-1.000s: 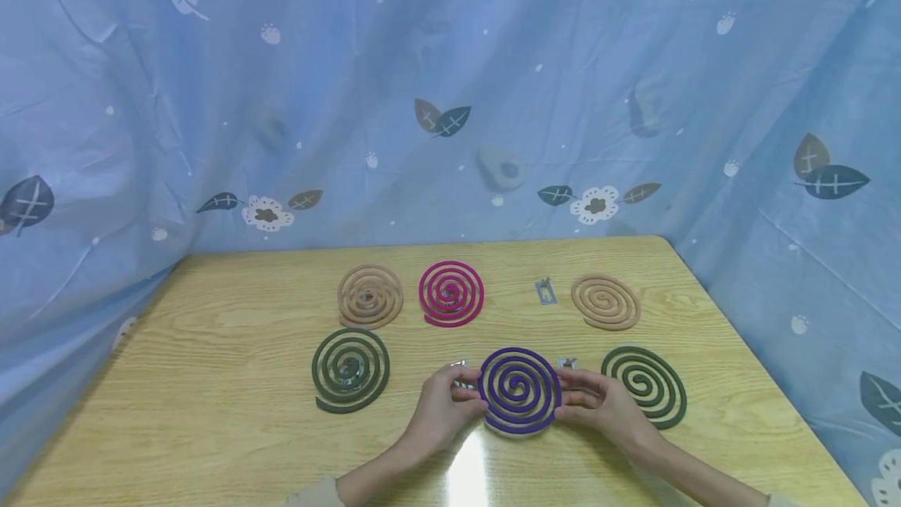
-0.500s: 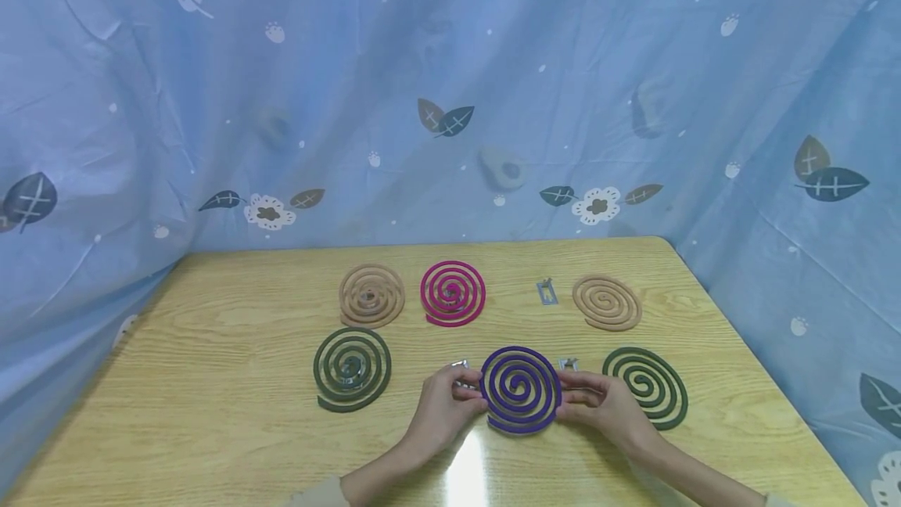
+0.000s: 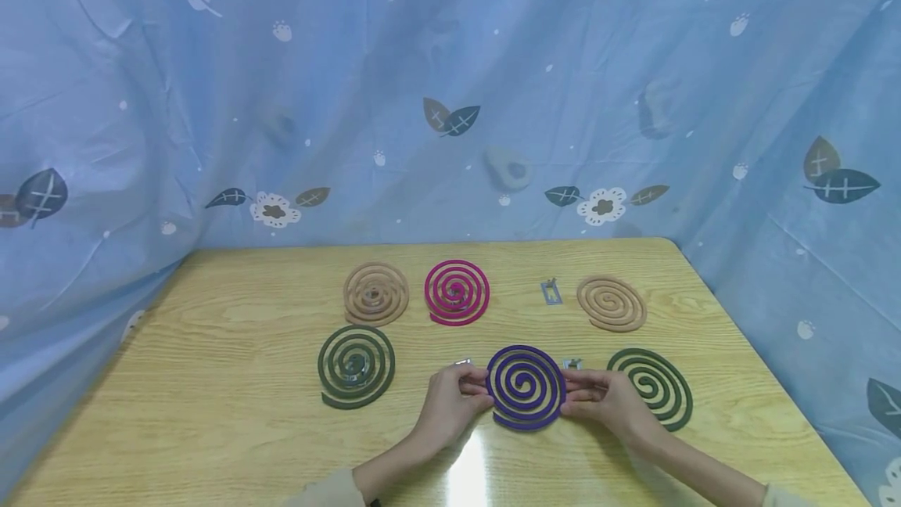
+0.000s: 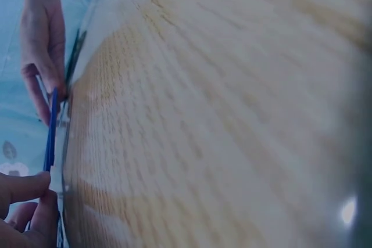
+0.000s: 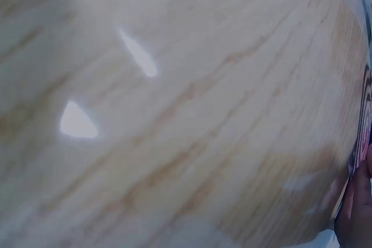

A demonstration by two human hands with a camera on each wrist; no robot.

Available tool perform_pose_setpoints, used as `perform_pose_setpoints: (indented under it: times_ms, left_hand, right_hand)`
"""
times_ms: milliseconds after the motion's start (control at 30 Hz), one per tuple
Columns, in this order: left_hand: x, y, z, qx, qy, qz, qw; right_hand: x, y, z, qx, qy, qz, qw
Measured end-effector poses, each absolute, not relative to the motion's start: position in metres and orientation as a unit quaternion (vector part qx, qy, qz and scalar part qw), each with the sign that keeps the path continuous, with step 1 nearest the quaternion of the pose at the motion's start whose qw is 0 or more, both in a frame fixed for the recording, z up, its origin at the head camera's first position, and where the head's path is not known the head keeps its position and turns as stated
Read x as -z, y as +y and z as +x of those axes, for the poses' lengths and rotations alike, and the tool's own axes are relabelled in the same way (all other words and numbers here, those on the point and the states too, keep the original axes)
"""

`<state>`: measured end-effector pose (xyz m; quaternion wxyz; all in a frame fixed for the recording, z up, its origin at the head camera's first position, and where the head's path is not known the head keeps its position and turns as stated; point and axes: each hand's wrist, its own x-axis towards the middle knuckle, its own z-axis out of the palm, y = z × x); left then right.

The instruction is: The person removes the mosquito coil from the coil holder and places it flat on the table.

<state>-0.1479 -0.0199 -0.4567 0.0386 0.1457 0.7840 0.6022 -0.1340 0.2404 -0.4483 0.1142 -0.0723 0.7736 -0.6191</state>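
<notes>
A purple mosquito coil is held between both hands above the near part of the table. My left hand pinches its left rim, and my right hand pinches the right rim. Edge-on, the same coil shows as a thin blue strip in the left wrist view. Just behind the hands lie two metal coil stands, one partly covered by the left fingers, the other near the right fingers. Only part of the right hand enters the right wrist view.
Left of the hands, a green coil sits over a stand. Behind are a tan coil and a magenta coil, also over stands. A bare stand, another tan coil and a green coil lie rightward. Patterned cloth surrounds the table.
The head view has shifted slightly, moving everything a little to the right in the picture. Both hands keep their hold on the purple mosquito coil, almost still over the table.
</notes>
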Motion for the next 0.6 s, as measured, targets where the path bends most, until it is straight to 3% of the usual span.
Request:
perform_pose_setpoints:
  times_ms: [600]
  left_hand:
    - [0.4509, -0.0232, -0.1544, -0.583, 0.794, 0.164, 0.056]
  right_hand:
    - [0.4443, 0.2462, -0.1415, 0.628, 0.761, -0.082, 0.141]
